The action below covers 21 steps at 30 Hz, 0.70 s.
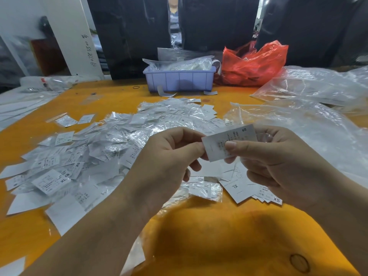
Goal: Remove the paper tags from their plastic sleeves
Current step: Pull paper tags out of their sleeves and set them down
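We hold one paper tag (229, 143) marked S above the orange table (219, 236), just nearer us than the heap of sleeved tags (111, 140). Bare tabletop lies open below our wrists. Our left hand (169, 162) pinches its left edge; our right hand (278, 162) pinches its middle, thumb on top.

tag (229, 143) fine print blurred; sleeve indistinct behind it
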Tool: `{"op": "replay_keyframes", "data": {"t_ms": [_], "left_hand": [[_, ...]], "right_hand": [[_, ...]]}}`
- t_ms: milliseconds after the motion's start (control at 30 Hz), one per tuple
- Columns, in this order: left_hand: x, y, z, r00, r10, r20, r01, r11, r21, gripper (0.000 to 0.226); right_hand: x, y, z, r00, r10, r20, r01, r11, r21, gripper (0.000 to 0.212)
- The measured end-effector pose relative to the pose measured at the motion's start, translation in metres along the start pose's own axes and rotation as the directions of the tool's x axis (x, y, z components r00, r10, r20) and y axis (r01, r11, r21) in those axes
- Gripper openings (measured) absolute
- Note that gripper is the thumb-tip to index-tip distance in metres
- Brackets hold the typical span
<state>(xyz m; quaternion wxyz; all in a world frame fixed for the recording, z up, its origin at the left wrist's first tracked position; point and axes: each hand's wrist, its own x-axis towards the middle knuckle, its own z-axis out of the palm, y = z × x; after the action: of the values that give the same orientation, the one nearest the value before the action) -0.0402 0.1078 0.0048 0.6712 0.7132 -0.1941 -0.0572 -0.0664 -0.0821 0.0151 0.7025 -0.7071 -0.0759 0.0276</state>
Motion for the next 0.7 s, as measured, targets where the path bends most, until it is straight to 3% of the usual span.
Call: {"op": "replay_keyframes", "data": {"t_ms": [167, 400, 700], "left_hand": [[-0.0005, -0.0001, 0.0029, 1.000, -0.001, 0.012, 0.001, 1.000, -0.007, 0.013], [0.0004, 0.0017, -0.0007, 1.000, -0.013, 0.008, 0.014, 0.998, -0.057, 0.014], [-0.0011, 0.0020, 0.0000, 1.000, 0.002, 0.029, 0.000, 0.998, -0.055, 0.012]], "right_hand": [[0.0000, 0.0037, 0.0048, 1.000, 0.015, 0.024, -0.015, 1.000, -0.006, 0.039], [-0.0005, -0.0024, -0.0032, 0.999, -0.037, -0.036, 0.038, 0.999, 0.019, 0.012], [-0.0013, -0.0025, 0.0015, 0.999, -0.035, -0.009, 0.034, 0.999, -0.015, 0.026]]}}
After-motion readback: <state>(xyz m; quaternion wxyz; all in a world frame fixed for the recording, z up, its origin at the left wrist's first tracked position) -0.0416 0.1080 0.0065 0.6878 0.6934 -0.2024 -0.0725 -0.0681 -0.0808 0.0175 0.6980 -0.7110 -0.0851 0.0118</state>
